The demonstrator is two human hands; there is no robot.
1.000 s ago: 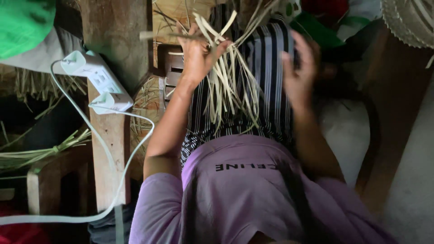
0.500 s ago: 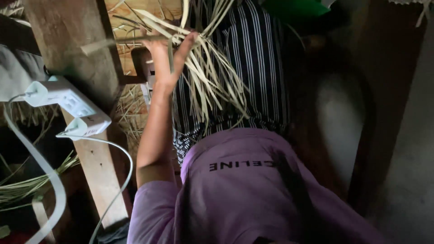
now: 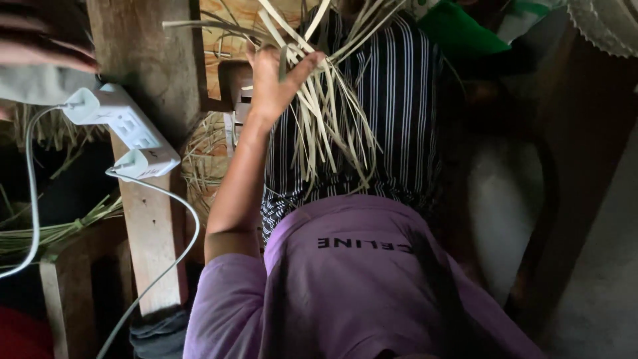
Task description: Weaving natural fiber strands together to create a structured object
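Note:
My left hand (image 3: 274,81) is raised over my lap and grips a bundle of pale, flat straw strips (image 3: 329,116). The strips fan out above the fingers and hang down over my black-and-white striped skirt (image 3: 399,106). My purple shirt (image 3: 359,279) fills the lower middle of the view. My right hand does not show on the right side. A blurred hand (image 3: 43,43) sits in the top left corner; I cannot tell whose it is.
A white power strip (image 3: 123,119) with a plugged charger (image 3: 146,163) and cables lies on a wooden post (image 3: 149,219) at left. Loose straw (image 3: 53,229) lies lower left, woven work (image 3: 206,159) beside my arm, green cloth (image 3: 458,33) and a woven rim (image 3: 608,23) top right.
My right hand, raised beside the strips a second ago, has left the view. My left hand kept hold of the strips and shifted slightly right. A blurred hand appeared top left.

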